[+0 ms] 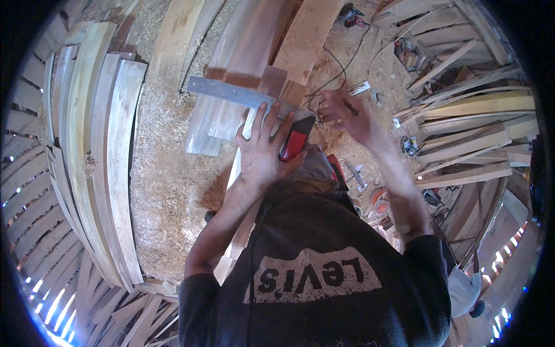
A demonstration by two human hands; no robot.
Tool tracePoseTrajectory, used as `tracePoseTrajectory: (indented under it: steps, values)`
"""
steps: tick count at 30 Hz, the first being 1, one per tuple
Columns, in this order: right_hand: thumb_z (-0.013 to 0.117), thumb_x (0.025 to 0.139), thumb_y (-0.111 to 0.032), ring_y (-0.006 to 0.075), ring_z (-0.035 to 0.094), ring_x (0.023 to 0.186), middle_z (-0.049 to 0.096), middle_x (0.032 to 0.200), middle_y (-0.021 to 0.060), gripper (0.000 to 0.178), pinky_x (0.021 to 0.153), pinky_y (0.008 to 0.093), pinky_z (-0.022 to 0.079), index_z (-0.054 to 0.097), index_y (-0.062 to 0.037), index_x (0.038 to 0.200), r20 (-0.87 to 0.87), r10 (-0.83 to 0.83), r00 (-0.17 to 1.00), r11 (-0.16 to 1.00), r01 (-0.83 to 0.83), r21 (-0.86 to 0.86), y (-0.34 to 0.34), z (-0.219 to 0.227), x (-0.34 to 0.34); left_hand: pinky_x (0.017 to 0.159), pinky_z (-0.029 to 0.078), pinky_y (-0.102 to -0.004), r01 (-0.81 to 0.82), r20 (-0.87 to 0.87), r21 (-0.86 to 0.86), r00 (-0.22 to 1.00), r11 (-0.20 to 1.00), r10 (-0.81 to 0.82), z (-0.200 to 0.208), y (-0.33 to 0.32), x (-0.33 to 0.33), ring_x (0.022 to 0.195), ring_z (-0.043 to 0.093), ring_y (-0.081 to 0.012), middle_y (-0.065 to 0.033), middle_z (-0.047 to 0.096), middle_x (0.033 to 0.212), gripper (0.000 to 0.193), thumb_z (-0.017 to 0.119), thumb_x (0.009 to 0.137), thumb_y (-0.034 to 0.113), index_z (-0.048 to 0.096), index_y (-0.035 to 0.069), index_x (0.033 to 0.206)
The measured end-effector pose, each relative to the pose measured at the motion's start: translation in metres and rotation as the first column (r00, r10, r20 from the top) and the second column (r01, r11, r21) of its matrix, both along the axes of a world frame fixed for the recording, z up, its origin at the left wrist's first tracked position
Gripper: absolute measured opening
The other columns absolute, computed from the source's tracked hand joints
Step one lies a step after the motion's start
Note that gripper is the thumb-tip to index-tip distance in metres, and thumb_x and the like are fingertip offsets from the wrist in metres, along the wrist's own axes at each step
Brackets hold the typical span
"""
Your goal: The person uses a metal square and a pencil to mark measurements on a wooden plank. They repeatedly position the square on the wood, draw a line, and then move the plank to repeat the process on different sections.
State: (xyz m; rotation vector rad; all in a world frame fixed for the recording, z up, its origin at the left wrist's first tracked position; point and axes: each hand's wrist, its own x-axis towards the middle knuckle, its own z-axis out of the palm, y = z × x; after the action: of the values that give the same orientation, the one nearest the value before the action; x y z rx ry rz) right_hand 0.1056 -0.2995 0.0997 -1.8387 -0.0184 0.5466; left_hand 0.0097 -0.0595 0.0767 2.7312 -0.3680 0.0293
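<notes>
A try square with a long metal blade (228, 92) and a red and black stock (295, 141) lies across a wooden board. My left hand (261, 147) holds it down, fingers spread over the blade and the thumb side against the stock. To the right of the square, my right hand (351, 117) is raised with bent fingers. A thin dark stick shows between those fingers, slightly blurred; its exact kind is unclear. Under and beyond the blade run brown planks (248, 46), and a paler plank (306, 43) stretches away at the top.
Long planks (95, 156) lie stacked on the left, with sawdust and shavings (165, 191) beside them. More boards (462, 141) are piled at right. Dark cables (345, 66) trail over the floor near a power tool (351, 16). An orange round thing (380, 200) sits by my right forearm.
</notes>
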Motion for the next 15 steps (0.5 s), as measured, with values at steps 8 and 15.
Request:
tracePoseTrajectory:
  steps: [8,15]
  values:
    - [0.081,0.095,-0.025,0.0129,0.066,0.095,0.074,0.105,0.0047,0.032,0.088,0.0300,0.053,0.073,0.0004,0.114,-0.379,-0.177,0.908,0.833,0.343,0.434,0.061,-0.060,-0.105,0.119,0.016,-0.0719,0.007,-0.062,-0.012,0.998,1.000,-0.008,-0.003,0.010,-0.029,0.160,0.024,-0.0377,-0.0157,0.032,0.171,0.101,0.087,0.072,0.049,0.048,0.016,0.159]
    - [0.080,0.094,-0.021,0.0116,0.064,0.089,0.073,0.098,0.0038,0.026,0.076,0.0290,0.053,0.073,0.0009,0.107,-0.354,-0.221,0.909,0.842,0.360,0.400,0.069,-0.072,-0.131,0.119,0.016,-0.0725,0.044,-0.096,0.052,0.995,0.998,-0.038,0.001,0.018,-0.054,0.161,0.023,-0.0383,-0.0140,0.029,0.173,0.103,0.086,0.076,0.046,0.041,0.015,0.163]
